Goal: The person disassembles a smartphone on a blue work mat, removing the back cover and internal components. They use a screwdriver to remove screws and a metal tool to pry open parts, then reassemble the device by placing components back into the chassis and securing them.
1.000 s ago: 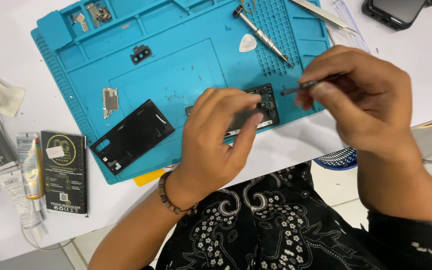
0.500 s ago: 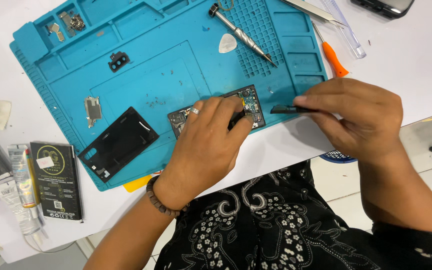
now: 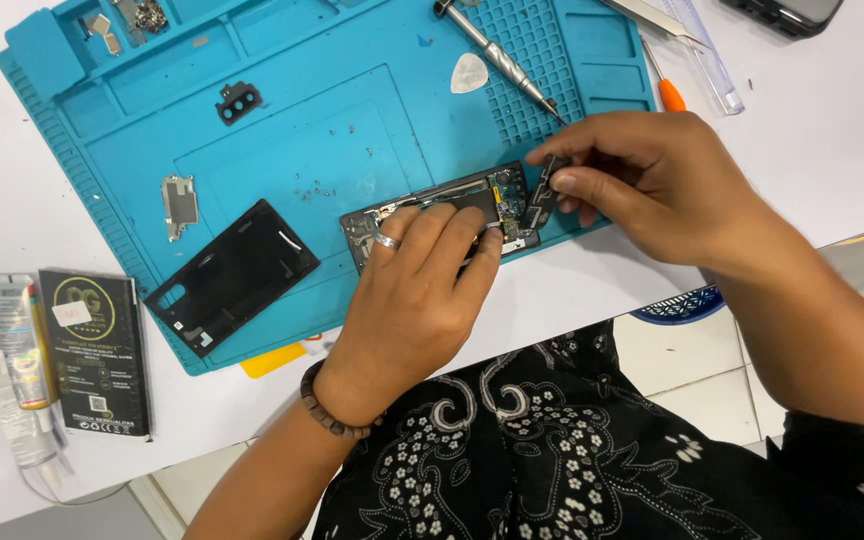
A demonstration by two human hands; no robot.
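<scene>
White table (image 3: 812, 150) fills most of the view, surface smooth and evenly lit, soft shadows only. Front edge runs diagonally from lower left to right. Below it, pale floor tiles (image 3: 672, 365) with thin dark joints. A blue patterned round object (image 3: 680, 305), possibly a stool seat or bowl, sits partly under the table edge. Grey floor strip (image 3: 62, 520) at lower left. No walls or windows in frame.

Hands (image 3: 512, 250) on opened phone (image 3: 442, 215), blue mat (image 3: 282, 130)
</scene>
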